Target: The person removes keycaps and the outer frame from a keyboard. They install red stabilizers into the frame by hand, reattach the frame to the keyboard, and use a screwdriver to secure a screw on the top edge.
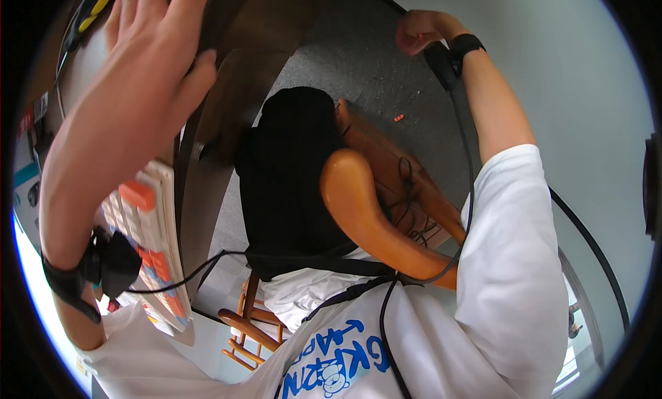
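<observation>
My left hand (pixel 148 82) reaches out over the desk at the upper left, fingers stretched and thumb apart; the frame cuts off the fingertips. No held thing shows in it. Beneath that forearm lies a keyboard (pixel 155 223) with pale, orange and blue keys. A tool with a black and yellow handle (pixel 94 12) is close to the left fingers. My right hand (pixel 424 30) is out to the side at the upper right, beside the pale wall. Its fingers are curled in, and what they hold, if anything, is hidden. Black cabled devices sit on both wrists.
Below me is a wooden chair with a curved armrest (pixel 352 185). Dark cables (pixel 407 185) hang in loops by it. A small red piece (pixel 398 118) lies on the grey floor (pixel 372 61). The dark desk edge (pixel 234 75) runs along my left, the wall (pixel 579 103) along my right.
</observation>
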A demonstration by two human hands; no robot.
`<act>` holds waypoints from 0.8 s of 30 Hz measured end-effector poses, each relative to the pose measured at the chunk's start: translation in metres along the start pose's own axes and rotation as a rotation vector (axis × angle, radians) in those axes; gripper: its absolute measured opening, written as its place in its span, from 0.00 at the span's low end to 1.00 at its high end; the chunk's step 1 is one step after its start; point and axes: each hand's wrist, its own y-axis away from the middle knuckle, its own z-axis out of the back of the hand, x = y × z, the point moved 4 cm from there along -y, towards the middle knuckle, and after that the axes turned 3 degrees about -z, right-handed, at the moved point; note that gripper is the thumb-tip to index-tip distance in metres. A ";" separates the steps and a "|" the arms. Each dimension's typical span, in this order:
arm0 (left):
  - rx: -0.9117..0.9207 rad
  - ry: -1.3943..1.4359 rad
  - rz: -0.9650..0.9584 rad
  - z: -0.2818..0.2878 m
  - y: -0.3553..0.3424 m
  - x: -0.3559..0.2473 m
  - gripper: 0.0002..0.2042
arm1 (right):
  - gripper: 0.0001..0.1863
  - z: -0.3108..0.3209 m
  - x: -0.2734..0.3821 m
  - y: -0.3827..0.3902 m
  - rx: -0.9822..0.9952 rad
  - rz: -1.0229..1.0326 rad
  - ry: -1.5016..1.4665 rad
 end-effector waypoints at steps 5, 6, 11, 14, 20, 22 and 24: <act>-0.071 -0.034 -0.018 -0.013 0.002 0.007 0.44 | 0.12 0.039 0.083 -0.005 -0.247 0.105 0.869; -0.133 -0.005 -0.071 -0.009 0.002 0.006 0.44 | 0.11 0.050 0.085 -0.006 -0.410 0.238 0.992; -0.373 0.097 -0.252 -0.025 -0.018 0.020 0.45 | 0.15 0.109 0.128 0.047 -1.019 0.152 -0.257; -0.329 0.140 -0.191 -0.021 -0.019 0.025 0.46 | 0.17 0.128 0.166 0.089 -0.974 0.142 -1.156; -0.293 0.267 -0.173 0.001 -0.024 0.019 0.48 | 0.13 0.161 0.195 0.168 -1.424 0.255 -1.462; -0.346 0.330 -0.207 0.003 -0.022 0.020 0.48 | 0.12 0.166 0.200 0.154 -1.562 0.148 -1.285; -0.346 0.366 -0.197 0.007 -0.045 0.027 0.48 | 0.11 0.174 0.205 0.141 -1.641 -0.157 -0.729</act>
